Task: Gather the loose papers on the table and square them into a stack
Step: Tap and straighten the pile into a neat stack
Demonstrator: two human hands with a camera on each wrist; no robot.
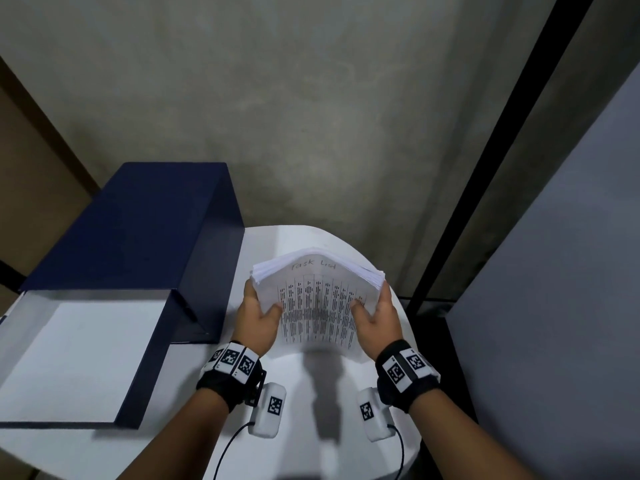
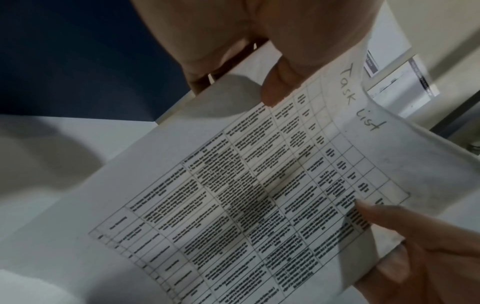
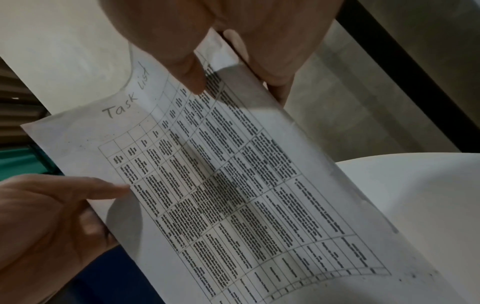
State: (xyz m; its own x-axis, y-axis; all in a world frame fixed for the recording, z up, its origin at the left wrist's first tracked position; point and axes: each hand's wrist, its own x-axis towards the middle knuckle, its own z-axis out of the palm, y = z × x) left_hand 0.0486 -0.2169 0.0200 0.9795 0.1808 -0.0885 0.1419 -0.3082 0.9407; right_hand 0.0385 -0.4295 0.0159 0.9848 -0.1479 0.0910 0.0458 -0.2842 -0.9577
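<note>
Bare grey concrete wall backs the round white table [image 1: 311, 382], above whose far edge the left hand [image 1: 258, 318] and right hand [image 1: 375, 320] pinch opposite sides of the upright white printed paper stack [image 1: 317, 299], apparently to tap its lower edge square.

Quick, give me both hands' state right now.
Left hand: closed, holding the left edge of the paper stack.
Right hand: closed, holding the stack's right edge, thumb on the top sheet.
</note>
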